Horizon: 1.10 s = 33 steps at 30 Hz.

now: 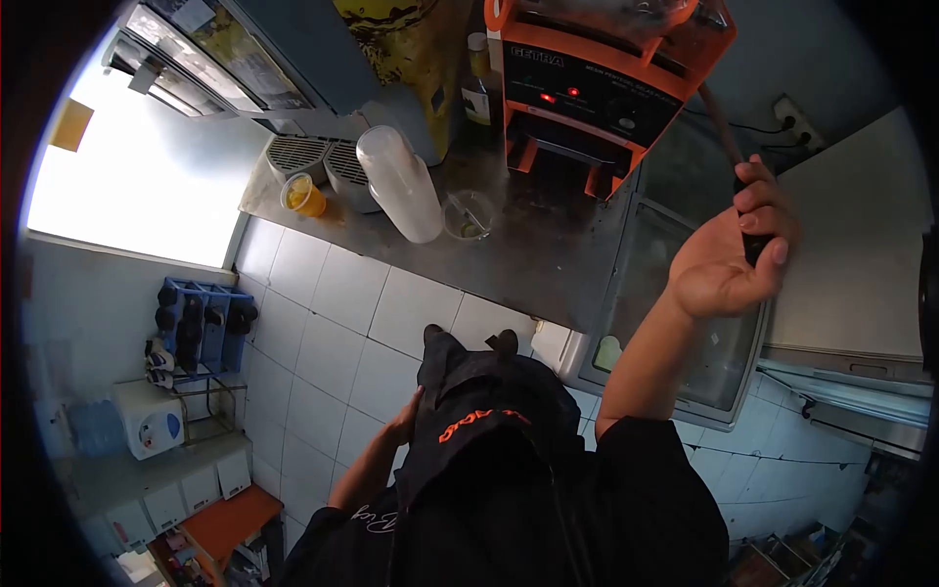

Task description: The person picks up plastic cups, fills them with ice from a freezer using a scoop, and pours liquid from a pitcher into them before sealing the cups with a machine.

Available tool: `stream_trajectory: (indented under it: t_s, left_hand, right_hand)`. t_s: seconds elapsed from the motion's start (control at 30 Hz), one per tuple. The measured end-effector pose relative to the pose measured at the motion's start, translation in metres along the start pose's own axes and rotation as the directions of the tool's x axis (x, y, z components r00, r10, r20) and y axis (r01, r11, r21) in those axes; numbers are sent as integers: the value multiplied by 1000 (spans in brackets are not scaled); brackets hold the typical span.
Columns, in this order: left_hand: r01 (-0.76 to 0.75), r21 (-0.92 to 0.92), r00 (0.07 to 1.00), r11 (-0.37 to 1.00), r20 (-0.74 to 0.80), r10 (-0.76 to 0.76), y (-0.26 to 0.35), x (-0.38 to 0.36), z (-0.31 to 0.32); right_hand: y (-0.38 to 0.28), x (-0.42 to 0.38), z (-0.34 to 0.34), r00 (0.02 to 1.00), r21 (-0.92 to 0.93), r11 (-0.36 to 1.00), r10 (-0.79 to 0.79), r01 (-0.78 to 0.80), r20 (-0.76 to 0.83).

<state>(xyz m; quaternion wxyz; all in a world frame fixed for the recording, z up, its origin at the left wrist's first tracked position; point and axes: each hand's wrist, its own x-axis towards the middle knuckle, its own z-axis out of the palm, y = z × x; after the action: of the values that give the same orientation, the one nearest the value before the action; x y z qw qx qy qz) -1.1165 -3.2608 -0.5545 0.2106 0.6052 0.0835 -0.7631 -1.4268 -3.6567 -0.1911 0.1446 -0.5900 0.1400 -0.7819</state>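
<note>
My right hand point(738, 240) is wrapped around the black grip point(751, 247) of a metal lever point(721, 125). This lever belongs to the orange and black cup sealing machine point(587, 93), where red lights glow on the front panel. At the side of my dark apron point(469, 391) rests my left hand point(403, 421); its fingers are mostly hidden against the cloth. On the counter before the machine stands a clear plastic cup point(469, 215) with something green inside. Beside it is a stack of plastic cups point(401, 186). Farther left sits a cup of orange drink point(304, 198).
A bottle point(476, 83) stands left of the machine, near grey drip trays point(296, 155). Right of the steel counter point(548, 264) is a glass-topped chest point(675, 352). A power outlet point(800, 122) with cords is on the wall. A blue shoe rack point(203, 328) stands across the tiled floor.
</note>
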Motion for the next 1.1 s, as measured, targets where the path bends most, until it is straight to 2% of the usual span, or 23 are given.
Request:
stream_trajectory:
  t_s: [0.03,0.07,0.1,0.13,0.17,0.2,0.23,0.27,0.33,0.4,0.5,0.6,0.7,0.8,0.9,1.0,1.1]
  left_hand:
    - [35,-70,999,997,41,-32,-12,31,-14]
    - [5,250,991,968,-130,29,-10,64,-32]
    - [29,549,953,836,-267,142,-2,94,-51]
    - [107,781,891,616,-350,289,5,108,-59]
    - [-160,867,738,473,-213,641,22,89,-39]
    - [-363,901,462,237,-46,886,53,45,4]
    - [-606,703,514,374,-13,858,89,5,48]
    - [-765,421,550,488,33,834,123,-25,88]
    - [-871,418,381,259,240,893,165,-44,133]
    - [-782,623,225,-23,316,922,204,-59,166]
    - [-483,814,100,-324,419,903,240,-37,179]
    - [-350,904,191,-244,324,927,255,-42,196]
    - [-285,916,116,-282,325,939,276,-18,199]
    - [-303,914,109,-271,316,943,303,-12,206]
    - [-202,953,144,-226,257,956,334,1,215]
    - [-186,976,213,-117,156,965,357,-2,226]
    - [-274,953,158,-130,178,971,369,13,223]
  right_hand:
    - [1,0,0,1000,4,1000,-1,1,0]
    - [1,0,-1,1000,6,1000,-3,3,-2]
    - [1,1,-1,1000,-3,1000,-6,6,9]
    - [1,1,-3,1000,-15,1000,-9,9,21]
    - [1,2,-4,999,-29,1000,-10,11,35]
    - [0,2,-5,999,-33,999,-7,8,37]
    - [-1,2,-5,999,-34,999,-2,4,42]
    - [-2,2,-5,999,-31,1000,3,-2,47]
    - [-2,3,-5,998,-34,999,10,-8,54]
    - [-3,3,-5,998,-33,999,9,-7,55]
    - [-5,4,-4,998,-27,1000,4,-3,58]
    - [-6,5,-5,997,-19,1000,6,-5,74]
    - [-8,5,-5,997,1,1000,14,-14,79]
    - [-7,6,-6,996,2,1000,11,-11,87]
    - [-8,7,-7,995,-15,1000,19,-17,98]
    - [-10,7,-8,994,-27,999,32,-30,104]
    - [-11,7,-9,993,-33,999,46,-43,108]
